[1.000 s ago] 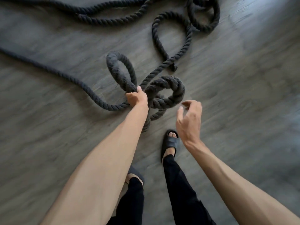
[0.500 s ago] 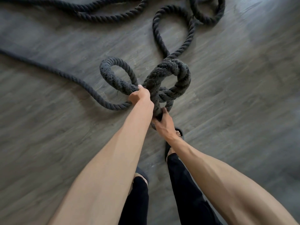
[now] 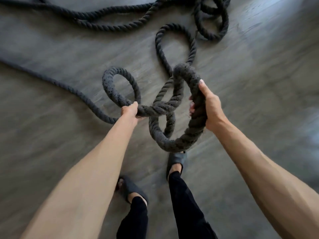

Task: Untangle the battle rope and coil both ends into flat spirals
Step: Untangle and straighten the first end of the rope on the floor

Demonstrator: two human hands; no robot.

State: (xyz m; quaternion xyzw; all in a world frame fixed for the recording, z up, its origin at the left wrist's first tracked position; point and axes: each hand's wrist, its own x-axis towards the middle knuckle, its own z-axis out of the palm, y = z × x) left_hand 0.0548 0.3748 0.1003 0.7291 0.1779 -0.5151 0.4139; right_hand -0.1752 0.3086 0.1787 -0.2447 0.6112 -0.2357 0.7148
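Observation:
A thick dark battle rope (image 3: 174, 142) lies tangled over the grey floor, with a knot of crossing strands lifted in front of me. My left hand (image 3: 131, 111) grips the rope at the base of a small upright loop (image 3: 110, 83). My right hand (image 3: 208, 107) is closed around the right side of a big loop, which hangs down above my feet. Between my hands several strands twist over one another. Further loops (image 3: 212, 31) and long runs of rope (image 3: 96, 25) lie on the floor at the top.
The floor (image 3: 259, 83) is grey wood-look planks. My two feet in dark sandals (image 3: 176, 161) stand just below the hanging loop, legs in black trousers. One long strand (image 3: 57, 81) runs off to the left edge.
My right hand went from empty to gripping the rope low near my foot, then raised the big loop and pulled it to the right. My left hand stayed on the small loop.

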